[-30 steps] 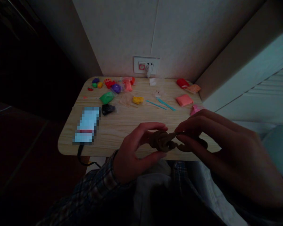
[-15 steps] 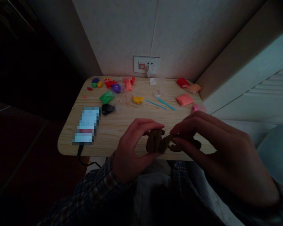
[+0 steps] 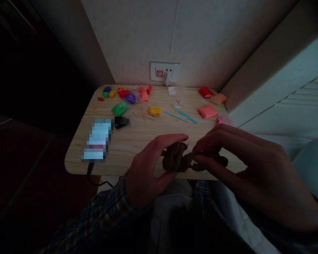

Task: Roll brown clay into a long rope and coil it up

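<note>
A lump of dark brown modelling clay (image 3: 174, 157), folded and twisted, is held above the near edge of the table. My left hand (image 3: 151, 165) grips its thick left end between thumb and fingers. My right hand (image 3: 243, 165) pinches a thinner stretch of the same clay with thumb and forefinger. The clay's darker right end juts out past those fingers and is partly hidden by them. Dim light makes its finer shape hard to make out.
On the wooden table (image 3: 143, 141) lie a phone (image 3: 98, 139) with a cable, a green clay packet (image 3: 120, 109), a black packet (image 3: 121, 122), yellow clay (image 3: 155, 112), blue tools (image 3: 187, 115) and a pink packet (image 3: 208, 111). A wall socket (image 3: 164, 71) is behind.
Both hands stay on the brown clay. My right hand has shifted slightly right, and the left end of the clay has turned a little between my left fingers.
</note>
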`<state>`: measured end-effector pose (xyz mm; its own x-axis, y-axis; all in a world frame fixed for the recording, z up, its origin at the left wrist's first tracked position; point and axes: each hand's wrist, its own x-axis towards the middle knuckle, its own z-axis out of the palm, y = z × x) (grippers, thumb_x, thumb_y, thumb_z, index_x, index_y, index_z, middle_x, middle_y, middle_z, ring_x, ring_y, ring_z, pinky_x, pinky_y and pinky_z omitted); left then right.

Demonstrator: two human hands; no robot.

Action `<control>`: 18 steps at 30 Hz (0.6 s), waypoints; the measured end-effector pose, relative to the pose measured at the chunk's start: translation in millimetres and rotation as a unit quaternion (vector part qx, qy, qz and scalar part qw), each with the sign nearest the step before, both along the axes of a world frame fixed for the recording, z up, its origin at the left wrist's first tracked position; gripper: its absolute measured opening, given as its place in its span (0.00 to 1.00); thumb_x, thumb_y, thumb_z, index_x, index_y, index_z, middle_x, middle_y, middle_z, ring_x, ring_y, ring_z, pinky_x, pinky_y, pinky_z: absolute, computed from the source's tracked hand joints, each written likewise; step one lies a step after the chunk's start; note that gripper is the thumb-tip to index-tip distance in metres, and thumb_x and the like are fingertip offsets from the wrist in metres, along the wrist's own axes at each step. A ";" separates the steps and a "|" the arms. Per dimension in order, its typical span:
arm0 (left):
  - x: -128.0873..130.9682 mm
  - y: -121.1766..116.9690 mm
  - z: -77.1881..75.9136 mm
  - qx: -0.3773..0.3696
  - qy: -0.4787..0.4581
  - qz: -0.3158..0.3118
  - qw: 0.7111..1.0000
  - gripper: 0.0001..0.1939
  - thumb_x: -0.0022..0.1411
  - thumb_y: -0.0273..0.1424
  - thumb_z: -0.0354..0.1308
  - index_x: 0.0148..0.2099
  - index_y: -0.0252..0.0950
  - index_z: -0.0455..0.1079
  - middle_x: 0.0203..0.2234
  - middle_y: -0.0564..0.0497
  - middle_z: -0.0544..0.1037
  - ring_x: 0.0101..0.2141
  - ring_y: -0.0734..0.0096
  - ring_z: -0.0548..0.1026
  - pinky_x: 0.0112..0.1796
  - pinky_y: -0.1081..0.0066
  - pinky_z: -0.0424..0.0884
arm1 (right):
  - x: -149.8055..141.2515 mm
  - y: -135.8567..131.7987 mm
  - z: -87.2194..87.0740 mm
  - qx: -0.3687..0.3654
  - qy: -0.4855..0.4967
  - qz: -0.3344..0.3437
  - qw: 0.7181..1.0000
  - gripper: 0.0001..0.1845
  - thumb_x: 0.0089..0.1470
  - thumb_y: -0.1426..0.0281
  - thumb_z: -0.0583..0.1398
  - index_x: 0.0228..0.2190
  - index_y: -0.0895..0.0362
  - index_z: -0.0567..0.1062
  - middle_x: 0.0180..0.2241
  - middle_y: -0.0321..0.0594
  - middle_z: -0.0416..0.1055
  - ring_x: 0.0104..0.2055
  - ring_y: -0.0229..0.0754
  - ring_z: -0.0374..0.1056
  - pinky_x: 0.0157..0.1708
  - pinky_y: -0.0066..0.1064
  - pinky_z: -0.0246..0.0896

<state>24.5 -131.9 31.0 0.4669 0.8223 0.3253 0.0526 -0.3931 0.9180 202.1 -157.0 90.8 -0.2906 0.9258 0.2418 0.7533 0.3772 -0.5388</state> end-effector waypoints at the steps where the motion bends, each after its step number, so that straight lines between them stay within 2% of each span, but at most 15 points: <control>1: 0.1 -0.6 0.3 -0.013 -0.009 -0.002 1.000 0.31 0.50 0.19 0.59 0.56 0.44 0.62 0.50 0.50 0.70 0.49 0.63 0.69 0.49 0.64 0.67 | 0.2 -0.1 0.1 0.000 0.000 0.000 1.000 0.05 0.54 0.69 0.56 0.27 0.55 0.70 0.26 0.36 0.69 0.24 0.36 0.66 0.22 0.26 0.60; 5: -2.9 0.1 1.7 -0.037 -0.055 -0.046 0.997 0.32 0.48 0.27 0.65 0.55 0.44 0.63 0.55 0.48 0.65 0.54 0.58 0.64 0.52 0.61 0.65 | 2.1 -0.4 -0.4 0.001 -0.003 -0.002 1.000 0.05 0.55 0.68 0.56 0.27 0.54 0.69 0.27 0.36 0.69 0.25 0.37 0.66 0.22 0.26 0.60; 7: -5.8 2.4 1.2 -0.063 -0.084 -0.075 0.992 0.28 0.49 0.29 0.64 0.54 0.43 0.64 0.57 0.47 0.63 0.54 0.57 0.64 0.50 0.61 0.67 | 3.2 -0.4 -0.4 0.006 -0.008 -0.005 1.000 0.06 0.55 0.67 0.56 0.27 0.54 0.69 0.26 0.36 0.68 0.25 0.37 0.65 0.22 0.26 0.60; 9: -8.1 5.1 -0.2 -0.089 -0.101 -0.093 0.986 0.26 0.52 0.28 0.61 0.54 0.44 0.64 0.57 0.47 0.63 0.53 0.58 0.65 0.48 0.62 0.69 | 3.9 -0.3 -0.2 0.012 -0.013 -0.006 1.000 0.07 0.55 0.66 0.56 0.27 0.55 0.69 0.25 0.36 0.67 0.24 0.36 0.65 0.21 0.26 0.59; 12: -8.6 7.9 -2.9 -0.109 -0.110 -0.093 0.984 0.28 0.53 0.22 0.60 0.55 0.45 0.62 0.54 0.48 0.66 0.51 0.62 0.67 0.48 0.64 0.70 | 4.1 0.8 0.1 0.009 -0.007 0.000 1.000 0.08 0.55 0.66 0.56 0.27 0.55 0.69 0.25 0.36 0.67 0.24 0.36 0.64 0.21 0.26 0.59; 18: -5.2 7.5 -5.3 -0.086 -0.109 -0.082 0.987 0.25 0.52 0.19 0.59 0.51 0.44 0.64 0.55 0.48 0.65 0.51 0.62 0.68 0.47 0.64 0.70 | 4.4 3.6 0.6 -0.003 0.000 0.014 1.000 0.07 0.54 0.68 0.57 0.26 0.56 0.69 0.25 0.36 0.67 0.23 0.34 0.63 0.20 0.24 0.58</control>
<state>19.4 -124.4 25.7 0.5323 0.7935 0.2949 -0.2047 -0.2174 0.9544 206.5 -153.4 91.4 -0.3162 0.9189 0.2361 0.7430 0.3945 -0.5407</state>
